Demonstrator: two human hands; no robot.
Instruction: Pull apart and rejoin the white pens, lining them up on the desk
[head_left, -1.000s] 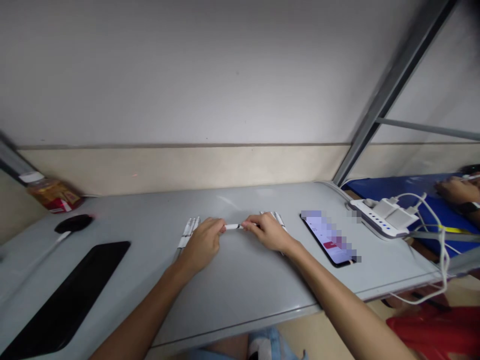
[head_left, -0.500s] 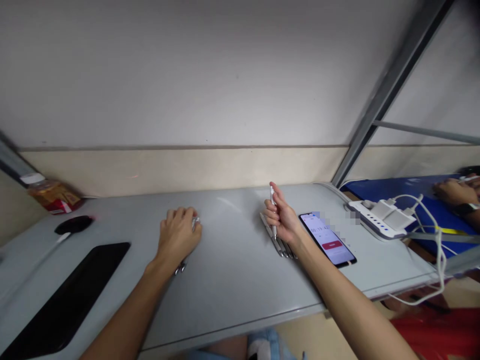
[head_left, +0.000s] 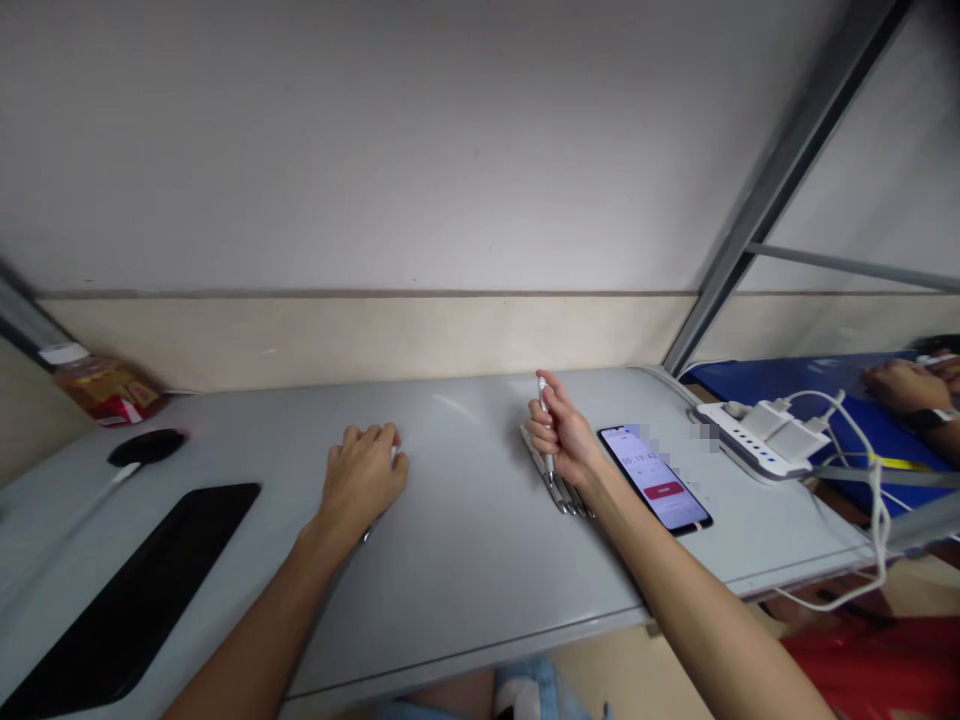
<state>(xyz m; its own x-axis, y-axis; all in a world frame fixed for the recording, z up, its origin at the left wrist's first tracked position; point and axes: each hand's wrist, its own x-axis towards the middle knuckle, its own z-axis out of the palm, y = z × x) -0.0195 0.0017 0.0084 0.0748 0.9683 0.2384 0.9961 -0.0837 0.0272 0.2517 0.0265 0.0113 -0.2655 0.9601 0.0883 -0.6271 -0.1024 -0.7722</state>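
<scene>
My right hand [head_left: 561, 430] is closed round a white and silver pen [head_left: 548, 460], held upright with the thumb at its top end. Beneath and beside that hand, several silver-tipped pens [head_left: 561, 497] lie side by side on the grey table [head_left: 465, 560]. On the left, my left hand [head_left: 364, 470] is low over the table with its fingers curled down. Part of a pen [head_left: 367, 535] sticks out below the palm, its tip toward the front edge; the fingers hide most of it, and whether they grip it does not show.
Right of my right hand lies a lit phone [head_left: 656, 480], then a white power strip [head_left: 757, 440] with cables. On the left are a black tablet-like slab [head_left: 142, 590], a round black disc [head_left: 147, 447] and a bottle [head_left: 105, 385]. Another person's hands [head_left: 904, 385] show far right.
My left hand has shifted slightly right, and one pen tip shows below it where two did. My right hand has hardly moved and keeps its pen upright.
</scene>
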